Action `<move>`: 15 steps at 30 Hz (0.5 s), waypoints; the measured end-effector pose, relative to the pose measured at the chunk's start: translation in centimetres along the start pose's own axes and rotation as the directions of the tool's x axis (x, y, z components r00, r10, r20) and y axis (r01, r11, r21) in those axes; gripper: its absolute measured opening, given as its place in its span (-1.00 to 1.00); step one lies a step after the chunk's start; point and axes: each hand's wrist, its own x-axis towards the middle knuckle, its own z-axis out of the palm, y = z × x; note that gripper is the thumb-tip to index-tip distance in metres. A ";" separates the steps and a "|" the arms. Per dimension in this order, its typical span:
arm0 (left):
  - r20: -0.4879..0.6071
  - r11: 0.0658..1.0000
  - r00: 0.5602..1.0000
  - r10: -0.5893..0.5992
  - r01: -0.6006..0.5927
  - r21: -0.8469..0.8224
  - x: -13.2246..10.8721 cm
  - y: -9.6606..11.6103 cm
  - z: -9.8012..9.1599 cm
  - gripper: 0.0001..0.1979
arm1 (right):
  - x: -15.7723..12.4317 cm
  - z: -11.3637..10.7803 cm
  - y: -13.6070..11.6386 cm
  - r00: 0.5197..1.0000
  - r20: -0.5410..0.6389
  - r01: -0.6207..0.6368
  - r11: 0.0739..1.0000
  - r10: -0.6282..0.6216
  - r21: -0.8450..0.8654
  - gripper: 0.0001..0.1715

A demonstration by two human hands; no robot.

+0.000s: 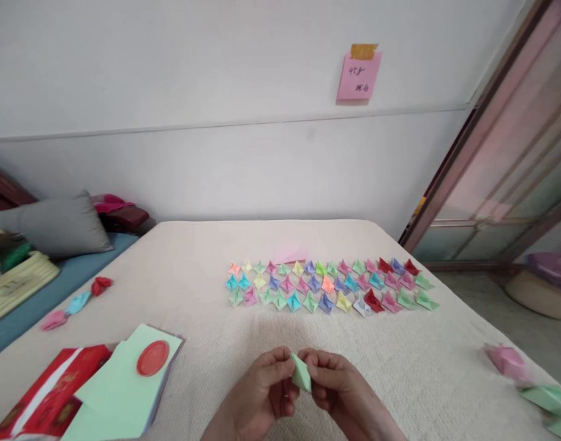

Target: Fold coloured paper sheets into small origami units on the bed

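Between my two hands is a small piece of folded light green paper (301, 373), held just above the near middle of the table. My left hand (257, 392) pinches its left side between thumb and fingers. On the opposite side, the thumb and fingers of my right hand (342, 389) are closed on it too. Part of the paper is hidden behind the fingertips. Beyond my hands stand several rows of little folded paper boats (310, 301) in many colours. To the left lies a stack of light green paper sheets (119, 392) with a round red lid (152, 358) on top.
A red and white packet (51, 389) lies by the sheets. Folded paper pieces, red (101, 285), blue (78, 302) and pink (54, 320), sit at the left edge. At right are a pink folded piece (508, 361) and green ones (549, 401). A wall (262, 171) stands behind the table.
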 end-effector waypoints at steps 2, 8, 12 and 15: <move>-0.001 1.000 1.000 -0.022 0.022 -0.006 -0.1 0.0 0.1 -0.89 | 0.1 -0.1 0.1 1.000 -0.012 -0.009 1.000 0.009 0.010 -0.88; -0.021 0.998 0.999 -0.027 0.028 0.052 -0.4 -0.2 0.9 -0.85 | 0.0 0.6 0.0 0.993 -0.119 0.019 0.997 -0.028 -0.075 -0.97; -0.091 0.988 0.990 0.108 -0.097 0.120 -0.2 -0.1 1.2 -0.80 | 0.2 0.6 0.0 0.980 -0.161 0.085 0.974 -0.120 -0.211 -0.90; -0.149 0.948 0.970 0.193 -0.145 0.284 0.1 -0.2 1.1 -0.81 | 0.7 -0.2 0.5 0.973 -0.171 0.087 0.936 -0.153 -0.341 -0.85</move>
